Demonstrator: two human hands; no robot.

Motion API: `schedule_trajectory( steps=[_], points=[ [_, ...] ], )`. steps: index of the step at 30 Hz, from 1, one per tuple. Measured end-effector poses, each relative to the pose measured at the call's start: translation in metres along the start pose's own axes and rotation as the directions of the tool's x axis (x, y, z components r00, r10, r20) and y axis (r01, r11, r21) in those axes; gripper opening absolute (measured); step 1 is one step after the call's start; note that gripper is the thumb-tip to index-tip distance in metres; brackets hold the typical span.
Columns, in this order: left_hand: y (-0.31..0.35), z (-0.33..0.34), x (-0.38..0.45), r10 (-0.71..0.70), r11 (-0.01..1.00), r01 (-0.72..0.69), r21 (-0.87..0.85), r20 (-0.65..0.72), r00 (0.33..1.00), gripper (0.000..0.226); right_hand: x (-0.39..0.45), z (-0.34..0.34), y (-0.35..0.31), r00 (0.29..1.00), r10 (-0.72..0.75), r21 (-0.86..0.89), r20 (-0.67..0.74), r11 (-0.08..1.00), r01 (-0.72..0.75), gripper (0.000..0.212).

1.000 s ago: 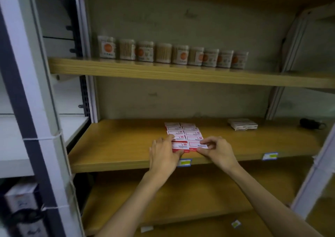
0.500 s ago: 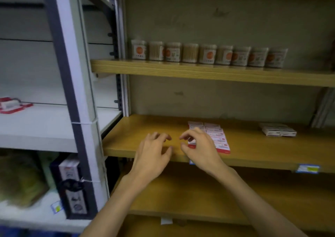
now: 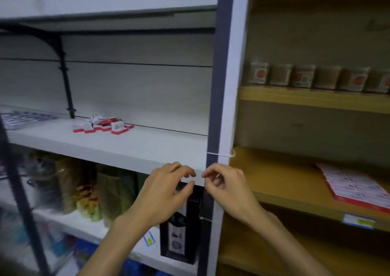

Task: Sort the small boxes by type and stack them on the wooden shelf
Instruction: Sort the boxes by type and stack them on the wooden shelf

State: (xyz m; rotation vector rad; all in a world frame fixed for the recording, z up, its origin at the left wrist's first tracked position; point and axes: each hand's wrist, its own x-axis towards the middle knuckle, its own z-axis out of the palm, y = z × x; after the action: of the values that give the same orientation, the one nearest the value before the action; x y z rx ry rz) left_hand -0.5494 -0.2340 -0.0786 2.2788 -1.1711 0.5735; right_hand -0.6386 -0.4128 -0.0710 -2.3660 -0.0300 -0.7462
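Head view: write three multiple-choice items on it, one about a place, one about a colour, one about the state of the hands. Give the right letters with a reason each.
1. Where does the loose pile of small boxes lie?
A. on the white shelf
B. on the wooden shelf
C. on the floor

2. What colour are the edges of those boxes?
A. green
B. red
C. black

3. What do the left hand and right hand hold?
A. one box each
B. a jar together
C. nothing

Key: 1 A, the pile sits on the white board left of the upright post. 2 B, red rims show beneath white tops. 3 C, both hands hover before the white shelf's front edge, fingers loosely curled, with nothing in either grip.
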Motion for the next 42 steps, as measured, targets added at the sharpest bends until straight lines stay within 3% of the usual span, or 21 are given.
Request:
schedule_trajectory(
  steps=[7,16,26,31,37,42],
  points=[
    [-0.133,-0.058,-0.012,-0.069,0.992,0.059,0.108,0.084,0.994,0.041,0.061,0.101,-0.06,0.998,0.052,-0.048,-0.037,0.997,-0.054,0.013],
    [-0.26,-0.088,-0.009,-0.18,0.977,0.149,0.154,0.208,0.962,0.053,0.139,0.183,-0.105,0.993,0.121,-0.178,-0.017,0.977,-0.122,0.014],
    [-0.379,-0.102,0.03,-0.202,0.978,0.195,0.068,0.127,0.971,0.042,0.243,0.276,-0.117,0.991,0.135,-0.227,-0.024,0.964,-0.137,0.015],
    [-0.448,-0.11,0.063,-0.206,0.978,0.198,0.067,0.157,0.966,0.041,0.303,0.328,-0.127,0.991,0.132,-0.234,-0.012,0.963,-0.131,0.011],
    [-0.531,-0.119,0.102,-0.26,0.964,0.252,0.089,0.084,0.962,0.035,0.359,0.361,-0.125,0.984,0.176,-0.179,-0.042,0.967,-0.18,0.013],
    [-0.587,-0.114,0.131,-0.303,0.95,0.295,0.098,0.074,0.95,0.025,0.385,0.384,-0.122,0.975,0.221,-0.26,-0.025,0.94,-0.22,0.013]
  ],
)
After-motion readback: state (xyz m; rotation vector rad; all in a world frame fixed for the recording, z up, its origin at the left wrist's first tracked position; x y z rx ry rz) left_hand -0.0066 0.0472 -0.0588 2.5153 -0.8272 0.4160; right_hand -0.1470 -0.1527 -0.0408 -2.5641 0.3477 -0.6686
